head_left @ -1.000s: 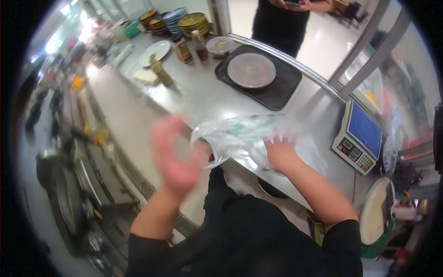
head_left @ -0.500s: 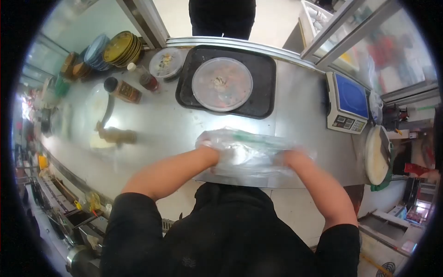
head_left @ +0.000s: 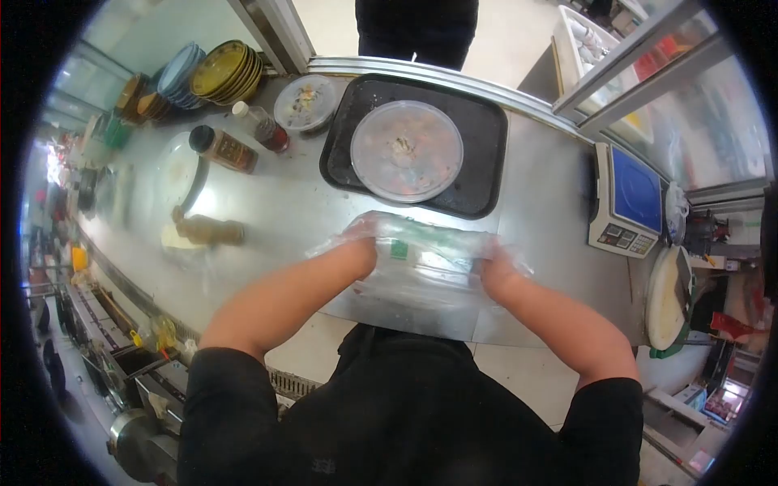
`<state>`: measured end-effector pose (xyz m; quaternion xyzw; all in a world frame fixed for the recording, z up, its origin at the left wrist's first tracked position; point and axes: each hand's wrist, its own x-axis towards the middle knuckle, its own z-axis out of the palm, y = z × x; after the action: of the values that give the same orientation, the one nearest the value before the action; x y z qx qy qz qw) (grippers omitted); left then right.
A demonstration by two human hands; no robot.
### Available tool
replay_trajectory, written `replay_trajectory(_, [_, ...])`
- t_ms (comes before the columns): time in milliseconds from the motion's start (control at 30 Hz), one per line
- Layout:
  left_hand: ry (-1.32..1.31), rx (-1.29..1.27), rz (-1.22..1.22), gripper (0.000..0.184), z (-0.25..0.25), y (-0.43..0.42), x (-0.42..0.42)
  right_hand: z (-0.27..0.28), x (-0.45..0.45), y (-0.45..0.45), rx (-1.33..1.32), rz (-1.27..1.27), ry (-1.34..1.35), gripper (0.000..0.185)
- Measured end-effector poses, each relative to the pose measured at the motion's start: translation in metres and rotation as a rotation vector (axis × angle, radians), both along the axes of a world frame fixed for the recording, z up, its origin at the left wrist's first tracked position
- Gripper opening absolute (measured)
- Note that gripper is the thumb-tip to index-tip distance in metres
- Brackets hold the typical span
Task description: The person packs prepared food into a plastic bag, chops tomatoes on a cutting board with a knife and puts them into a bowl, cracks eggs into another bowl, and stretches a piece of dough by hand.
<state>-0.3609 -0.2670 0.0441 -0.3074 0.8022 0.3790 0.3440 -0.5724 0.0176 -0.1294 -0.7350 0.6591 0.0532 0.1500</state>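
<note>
A clear plastic bag (head_left: 429,279) with a small green printed patch stretches between my two hands, just over the near edge of the metal counter. My left hand (head_left: 362,243) grips its left side, and my right hand (head_left: 497,270) has hold of the right side. Crinkled plastic partly covers the fingers of both. Beyond the bag, a round lidded container (head_left: 407,151) with reddish food showing through its clear lid rests on a black tray (head_left: 485,166).
On the left stand a smaller lidded tub (head_left: 305,104), a sauce bottle (head_left: 263,130), a dark-capped spice jar (head_left: 224,149), a brownish bottle lying down (head_left: 212,232) and stacked plates (head_left: 224,73). A weighing scale (head_left: 628,194) is at the right. Someone in black (head_left: 415,32) stands beyond the counter.
The bag is pulled out flatter between my hands, and its green patch now shows clearly. My hands are less blurred. The whole view has shifted a little; the container and tray stay put.
</note>
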Motion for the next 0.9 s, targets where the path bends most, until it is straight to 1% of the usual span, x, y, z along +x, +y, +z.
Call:
replay_trajectory(33, [0.032, -0.285, -0.543, 0.04, 0.005, 0.003, -0.001, 0.067, 0.016, -0.031, 0.351, 0.076, 0.207, 0.027])
replay_trajectory(67, [0.031, -0.283, -0.54, 0.04, -0.005, 0.005, 0.0, 0.136, 0.033, -0.062, 0.659, 0.191, 0.362, 0.027])
replay_trajectory(100, [-0.112, -0.25, -0.777, 0.041, -0.023, 0.005, -0.001, 0.139, 0.032, -0.067, 0.657, 0.196, 0.366, 0.027])
replay_trajectory(133, [-0.26, -0.214, -1.013, 0.043, -0.032, 0.006, -0.002, 0.141, 0.031, -0.07, 0.633, 0.01, 0.152, 0.027])
replay_trajectory(167, [-0.259, -0.215, -1.011, 0.043, -0.032, 0.007, -0.001, 0.143, 0.032, -0.072, 0.603, -0.175, -0.064, 0.026])
replay_trajectory(200, [-0.196, -0.249, -1.008, 0.04, -0.031, 0.008, 0.001, 0.157, 0.035, -0.075, 0.602, -0.172, -0.063, 0.026])
replay_trajectory(233, [-0.134, -0.284, -1.003, 0.038, -0.03, 0.009, 0.006, 0.174, 0.038, -0.076, 0.38, 0.042, -0.103, 0.022])
replay_trajectory(267, [-0.01, -0.399, -0.775, 0.031, -0.113, 0.008, 0.032, 0.184, 0.039, -0.078, 0.153, 0.256, -0.14, 0.018])
replay_trajectory(300, [0.159, -0.478, -0.514, 0.026, -0.194, 0.007, 0.059, 0.181, 0.035, -0.077, 0.148, 0.265, -0.136, 0.018])
replay_trajectory(333, [0.351, -0.523, -0.278, 0.022, -0.271, 0.006, 0.084, 0.173, 0.028, -0.073, 0.021, 0.235, -0.044, 0.018])
replay_trajectory(367, [0.22, -0.493, -0.468, 0.022, -0.208, 0.015, 0.064, 0.163, 0.019, -0.068, -0.107, 0.201, 0.046, 0.018])
replay_trajectory(400, [0.106, -0.445, -0.669, 0.022, -0.138, 0.025, 0.043, 0.155, 0.008, -0.066, 0.001, 0.272, 0.23, 0.019])
replay_trajectory(433, [0.017, -0.377, -0.856, 0.022, -0.064, 0.034, 0.02, 0.161, 0.011, -0.07, -0.005, 0.272, 0.235, 0.019])
replay_trajectory(500, [0.142, -0.4, -0.863, 0.024, -0.009, 0.063, 0.006, 0.187, 0.029, -0.079, 0.052, 0.006, -0.313, 0.021])
replay_trajectory(533, [0.14, -0.401, -0.857, 0.024, 0.015, 0.069, 0.006, 0.192, 0.035, -0.079, 0.004, 0.013, -0.307, 0.021])
replay_trajectory(567, [0.197, -0.239, -0.838, 0.026, 0.036, 0.074, 0.007, 0.202, 0.038, -0.078, 0.002, 0.016, -0.307, 0.021])
replay_trajectory(600, [0.254, -0.078, -0.816, 0.028, 0.045, 0.076, 0.008, 0.216, 0.04, -0.078, 0.153, -0.019, -0.281, 0.031])
replay_trajectory(633, [0.253, -0.081, -0.814, 0.028, 0.044, 0.072, 0.013, 0.226, 0.041, -0.077, 0.303, -0.053, -0.253, 0.042])
replay_trajectory(667, [0.4, -0.44, -0.926, 0.038, 0.041, 0.063, 0.024, 0.23, 0.041, -0.072, 0.3, -0.049, -0.252, 0.042])
replay_trajectory(700, [0.543, -0.806, -1.021, 0.053, 0.036, 0.055, 0.034, 0.233, 0.036, -0.064, 0.155, 0.035, -0.041, 0.061])
replay_trajectory(733, [0.542, -0.809, -1.02, 0.053, 0.028, 0.044, 0.038, 0.235, 0.03, -0.058, 0.008, 0.115, 0.171, 0.08])
replay_trajectory(767, [0.378, -0.807, -0.991, 0.074, 0.018, 0.029, 0.039, 0.228, 0.022, -0.056, 0.007, 0.115, 0.171, 0.08])
replay_trajectory(800, [0.216, -0.8, -0.957, 0.096, 0.007, 0.017, 0.04, 0.212, 0.014, -0.053, 0.156, 0.06, 0.237, 0.095])
replay_trajectory(833, [0.217, -0.8, -0.955, 0.096, -0.004, 0.006, 0.041, 0.196, 0.006, -0.051, 0.305, 0.004, 0.304, 0.11])
replay_trajectory(867, [0.101, -0.711, -0.944, 0.097, -0.015, -0.004, 0.041, 0.182, -0.001, -0.049, 0.304, 0.005, 0.307, 0.11])
replay_trajectory(900, [-0.014, -0.621, -0.931, 0.097, -0.025, -0.012, 0.04, 0.172, -0.006, -0.048, 0.375, 0.013, 0.332, 0.111])
